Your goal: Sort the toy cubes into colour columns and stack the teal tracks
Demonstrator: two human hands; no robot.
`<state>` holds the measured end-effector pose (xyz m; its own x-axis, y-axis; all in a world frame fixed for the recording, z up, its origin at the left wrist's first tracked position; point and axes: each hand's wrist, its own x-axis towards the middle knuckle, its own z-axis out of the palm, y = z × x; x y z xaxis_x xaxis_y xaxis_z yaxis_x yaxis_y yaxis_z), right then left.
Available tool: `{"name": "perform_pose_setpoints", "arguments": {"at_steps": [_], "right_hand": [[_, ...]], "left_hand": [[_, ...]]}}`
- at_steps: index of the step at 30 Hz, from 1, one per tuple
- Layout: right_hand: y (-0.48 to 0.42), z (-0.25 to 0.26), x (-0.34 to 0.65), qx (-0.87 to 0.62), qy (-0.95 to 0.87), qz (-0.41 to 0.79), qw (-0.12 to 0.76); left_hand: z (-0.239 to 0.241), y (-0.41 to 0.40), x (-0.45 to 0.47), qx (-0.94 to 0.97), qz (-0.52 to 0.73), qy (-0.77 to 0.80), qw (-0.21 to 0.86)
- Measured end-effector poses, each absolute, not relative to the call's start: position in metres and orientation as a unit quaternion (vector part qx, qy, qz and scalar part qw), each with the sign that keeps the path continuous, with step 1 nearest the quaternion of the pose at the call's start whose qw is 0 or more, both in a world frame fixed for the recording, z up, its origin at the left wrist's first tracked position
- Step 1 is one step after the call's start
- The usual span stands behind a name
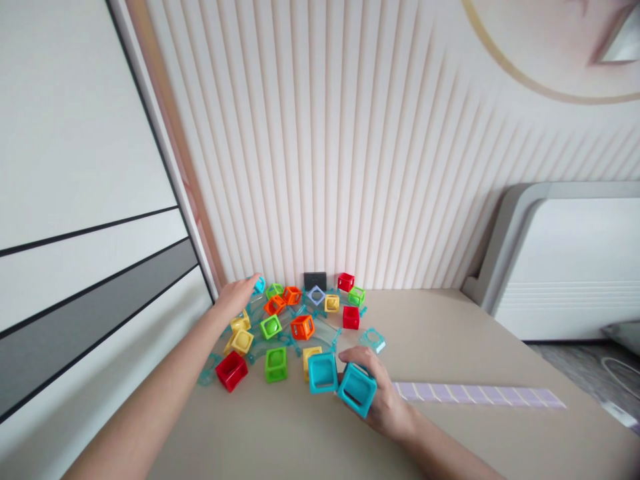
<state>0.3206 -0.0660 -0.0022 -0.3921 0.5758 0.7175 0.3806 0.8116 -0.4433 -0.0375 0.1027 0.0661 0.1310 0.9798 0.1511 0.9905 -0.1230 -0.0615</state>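
Observation:
A heap of hollow plastic cubes, red, orange, yellow, green and teal, lies on a beige table (pixel 450 340) against the ribbed wall. My right hand (pixel 383 393) is closed around a teal cube (pixel 357 390) at the near edge of the heap. A second teal cube (pixel 323 372) touches it on the left. My left hand (pixel 239 295) reaches to the far left of the heap, fingers on a teal cube (pixel 259 285) by the wall. A red cube (pixel 231 371) and a green cube (pixel 276 364) sit near the front.
Clear teal track pieces (pixel 373 340) lie under and beside the cubes. A dark grey block (pixel 315 281) stands against the wall. A pale lilac strip (pixel 475 393) runs along the table to the right. A white and grey cabinet (pixel 570 267) stands at the right.

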Motion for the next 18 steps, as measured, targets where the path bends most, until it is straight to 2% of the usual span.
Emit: {"name": "perform_pose_setpoints", "arguments": {"at_steps": [12, 18], "right_hand": [[-0.062, 0.006, 0.321, -0.265, -0.853, 0.012, 0.449], [-0.064, 0.005, 0.319, -0.279, -0.846, 0.014, 0.454]], "left_hand": [[0.049, 0.115, -0.034, -0.776, 0.049, -0.627, 0.043], [0.048, 0.104, -0.028, -0.782, 0.046, -0.621, 0.043]]}}
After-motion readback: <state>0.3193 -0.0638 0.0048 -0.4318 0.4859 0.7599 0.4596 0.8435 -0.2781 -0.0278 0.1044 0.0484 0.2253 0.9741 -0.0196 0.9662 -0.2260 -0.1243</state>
